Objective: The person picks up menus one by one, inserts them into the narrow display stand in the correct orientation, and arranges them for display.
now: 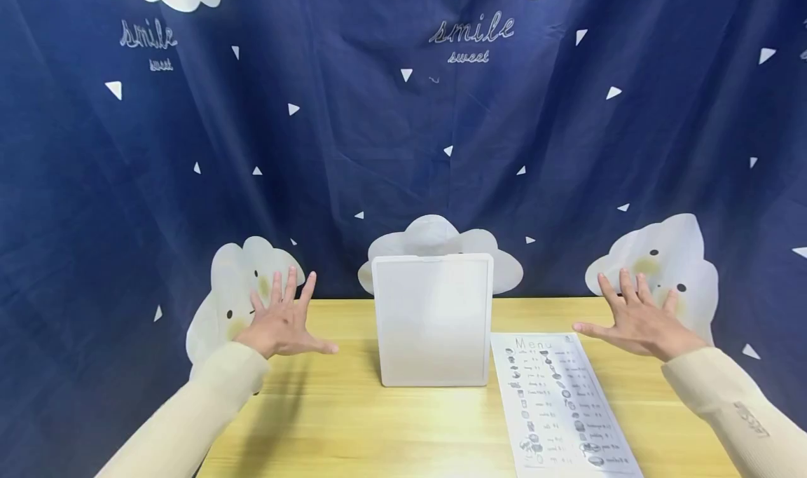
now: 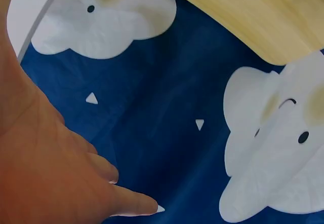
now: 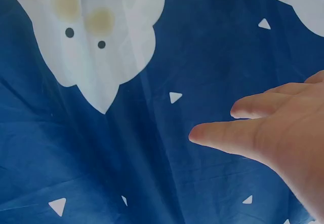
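- left hand (image 1: 282, 326): fingers spread wide, holding nothing.
- right hand (image 1: 643, 324): likewise spread, empty; nearer the menu (image 1: 555, 401).
- white board (image 1: 433, 320): upright between the hands, towards worktop's (image 1: 353, 429) far edge.
- menu: flat, leftward of right hand's fingers, long axis running towards worktop's near edge.

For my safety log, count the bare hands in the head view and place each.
2: the left hand, fingers spread, is left of the white panel; the right hand, also spread, is right of the menu sheet.
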A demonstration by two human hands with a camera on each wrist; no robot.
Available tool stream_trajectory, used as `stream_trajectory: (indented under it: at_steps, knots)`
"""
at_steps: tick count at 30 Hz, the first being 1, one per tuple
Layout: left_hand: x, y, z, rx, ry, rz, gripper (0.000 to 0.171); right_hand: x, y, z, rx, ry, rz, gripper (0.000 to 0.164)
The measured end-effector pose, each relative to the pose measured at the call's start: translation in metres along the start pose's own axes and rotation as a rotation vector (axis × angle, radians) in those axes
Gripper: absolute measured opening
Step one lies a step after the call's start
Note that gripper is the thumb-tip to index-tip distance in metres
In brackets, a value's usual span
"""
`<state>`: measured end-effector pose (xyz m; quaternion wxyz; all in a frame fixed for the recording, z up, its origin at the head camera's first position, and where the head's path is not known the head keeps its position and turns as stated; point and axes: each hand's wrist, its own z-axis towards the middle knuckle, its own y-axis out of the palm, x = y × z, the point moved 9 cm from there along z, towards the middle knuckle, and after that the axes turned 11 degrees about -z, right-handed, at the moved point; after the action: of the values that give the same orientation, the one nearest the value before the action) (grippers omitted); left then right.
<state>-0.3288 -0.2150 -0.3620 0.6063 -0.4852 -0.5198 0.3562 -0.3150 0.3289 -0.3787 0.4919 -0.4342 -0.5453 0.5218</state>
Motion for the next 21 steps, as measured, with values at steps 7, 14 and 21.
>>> stream_trajectory:
  at_steps: [7,14,21]
  knots:
    - [0.008,0.010,-0.001,0.011,0.027,-0.003,0.147,0.003,0.009,-0.002,0.004,-0.002,0.021,0.112]
    - [0.014,0.018,0.002,0.015,0.038,0.031,0.147,0.004,0.018,-0.002,0.003,0.001,0.037,0.112]
    - [0.024,0.029,0.003,-0.011,0.075,0.036,0.146,0.007,0.028,-0.006,-0.034,0.017,0.092,0.115]
